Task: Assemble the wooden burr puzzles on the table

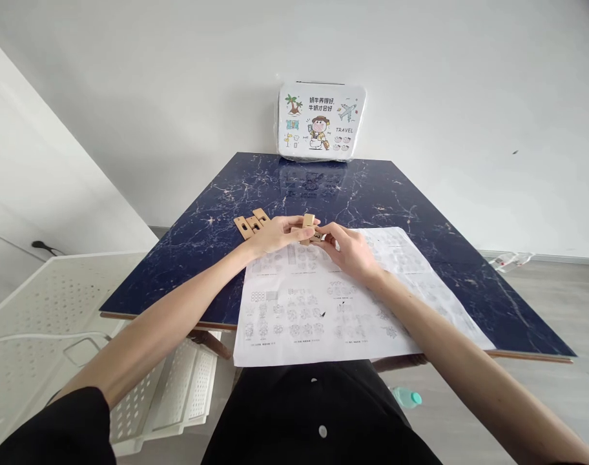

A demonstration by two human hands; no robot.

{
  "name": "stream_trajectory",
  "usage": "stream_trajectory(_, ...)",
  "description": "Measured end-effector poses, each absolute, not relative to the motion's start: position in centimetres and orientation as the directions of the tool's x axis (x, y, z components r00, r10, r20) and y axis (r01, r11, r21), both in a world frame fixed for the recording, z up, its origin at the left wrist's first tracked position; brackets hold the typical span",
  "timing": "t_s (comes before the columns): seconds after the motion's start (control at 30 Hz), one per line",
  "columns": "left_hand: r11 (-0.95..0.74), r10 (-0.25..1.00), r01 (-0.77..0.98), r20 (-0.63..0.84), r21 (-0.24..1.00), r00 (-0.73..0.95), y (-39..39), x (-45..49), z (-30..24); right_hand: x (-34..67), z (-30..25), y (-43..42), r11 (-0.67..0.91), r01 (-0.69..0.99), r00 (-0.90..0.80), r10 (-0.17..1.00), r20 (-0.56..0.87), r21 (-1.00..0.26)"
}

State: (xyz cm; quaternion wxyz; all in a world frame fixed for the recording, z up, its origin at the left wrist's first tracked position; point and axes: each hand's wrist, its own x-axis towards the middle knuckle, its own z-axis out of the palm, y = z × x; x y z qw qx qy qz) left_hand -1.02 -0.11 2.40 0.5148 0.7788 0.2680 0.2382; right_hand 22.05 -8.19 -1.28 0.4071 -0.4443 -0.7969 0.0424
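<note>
My left hand (275,234) and my right hand (349,248) meet over the far edge of a white instruction sheet (323,310) printed with puzzle diagrams. Both pinch a small assembly of notched wooden puzzle pieces (309,226), held just above the sheet. Fingers of both hands are closed around it, hiding its lower part. Several loose wooden pieces (250,224) lie on the dark blue marble table (372,187), just left of my left hand.
A white case with cartoon travel pictures (321,121) leans on the wall at the table's far edge. A white perforated plastic rack (57,323) stands left of the table. A bottle with a green cap (407,397) lies on the floor.
</note>
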Motion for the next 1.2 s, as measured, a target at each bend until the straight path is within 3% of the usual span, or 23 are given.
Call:
stream_trajectory(0.43,-0.326,0.626,0.230,0.027,0.917,0.779,-1.3,-0.4,2.5,21.5,-0.9,-8.5,0.502,0.629,-0.178,0.836,0.519,-0.594)
stream_trajectory(0.57,-0.314,0.644,0.219,0.038,0.924,0.764,-1.6,-0.2,2.3,21.2,-0.6,-8.8,0.521,0.625,-0.204,0.828,0.523,-0.581)
stream_trajectory(0.8,-0.308,0.635,0.106,0.121,0.946,0.763,-0.8,-0.2,2.0,21.0,-0.5,-8.3,0.563,0.570,-0.093,0.768,0.633,-0.599)
stream_trajectory(1.0,-0.310,0.677,0.159,0.100,0.937,0.729,-0.9,-0.2,1.9,21.1,-0.4,-8.2,0.529,0.597,-0.109,0.798,0.592,-0.603)
stream_trajectory(1.2,-0.234,0.759,0.048,0.152,0.971,0.633,0.5,-1.0,2.1,21.9,-0.1,-8.3,0.489,0.620,-0.003,0.784,0.621,-0.614)
